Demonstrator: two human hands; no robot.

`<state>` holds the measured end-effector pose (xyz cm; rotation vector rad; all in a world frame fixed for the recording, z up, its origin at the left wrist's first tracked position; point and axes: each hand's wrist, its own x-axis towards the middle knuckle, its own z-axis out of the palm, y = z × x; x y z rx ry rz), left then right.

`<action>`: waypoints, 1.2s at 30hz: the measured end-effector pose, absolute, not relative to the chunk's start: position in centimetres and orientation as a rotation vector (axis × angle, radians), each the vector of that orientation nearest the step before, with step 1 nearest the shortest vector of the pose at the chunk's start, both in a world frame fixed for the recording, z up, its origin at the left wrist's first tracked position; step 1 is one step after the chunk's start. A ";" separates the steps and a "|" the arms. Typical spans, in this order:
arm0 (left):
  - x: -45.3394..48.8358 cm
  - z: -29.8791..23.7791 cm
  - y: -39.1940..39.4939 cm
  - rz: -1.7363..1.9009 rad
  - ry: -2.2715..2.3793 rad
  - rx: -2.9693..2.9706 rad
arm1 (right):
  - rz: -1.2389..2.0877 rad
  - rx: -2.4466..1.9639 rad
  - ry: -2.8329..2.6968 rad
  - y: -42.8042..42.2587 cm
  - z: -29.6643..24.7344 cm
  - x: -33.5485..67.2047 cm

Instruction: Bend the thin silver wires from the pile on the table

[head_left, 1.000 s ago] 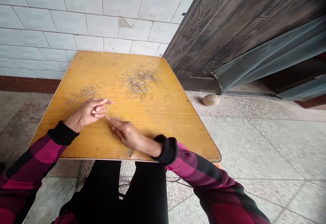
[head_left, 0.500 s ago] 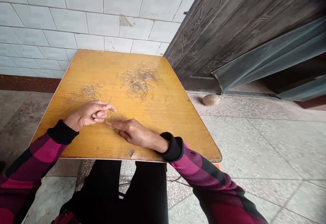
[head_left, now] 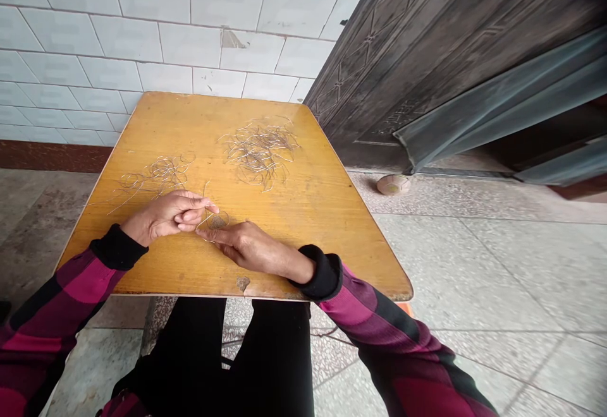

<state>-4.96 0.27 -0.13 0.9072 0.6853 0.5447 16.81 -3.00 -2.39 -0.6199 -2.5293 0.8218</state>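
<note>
A thin silver wire loop (head_left: pixel 212 221) lies on the yellow wooden tabletop (head_left: pixel 303 246), between my hands. My left hand (head_left: pixel 168 215) sits just left of it with curled fingers, and a wire end rises past the fingertips; it seems to pinch that wire. My right hand (head_left: pixel 249 246) lies low from the right, its index fingertip on the loop's lower edge. Its grip is hidden. A large tangle of similar wire (head_left: pixel 258 148) lies farther up the table, and a smaller tangle (head_left: pixel 156 174) lies just above my left hand.
A white tiled wall (head_left: pixel 190 44) rises behind the table. A dark embossed metal door (head_left: pixel 427 44) stands to the right, and a small round stone-like object (head_left: pixel 393 184) sits on the speckled floor near it. My black-clad legs (head_left: pixel 270 360) are below the table's near edge.
My right hand has swung lower and farther right, its forearm lying flatter. My left hand has shifted slightly right, and its fingertips are nearer the wire loop.
</note>
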 end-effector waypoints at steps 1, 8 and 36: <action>-5.0 -0.2 0.2 0.525 0.685 0.922 | 0.805 -0.604 -2.556 -2.9 -2.3 16.9; -5.1 -0.4 0.3 0.458 0.659 0.926 | 0.771 -0.568 -2.650 -2.8 -1.8 17.3; -6.4 0.6 -0.1 0.596 0.956 1.364 | 1.703 -0.862 -2.205 -0.8 -1.3 18.5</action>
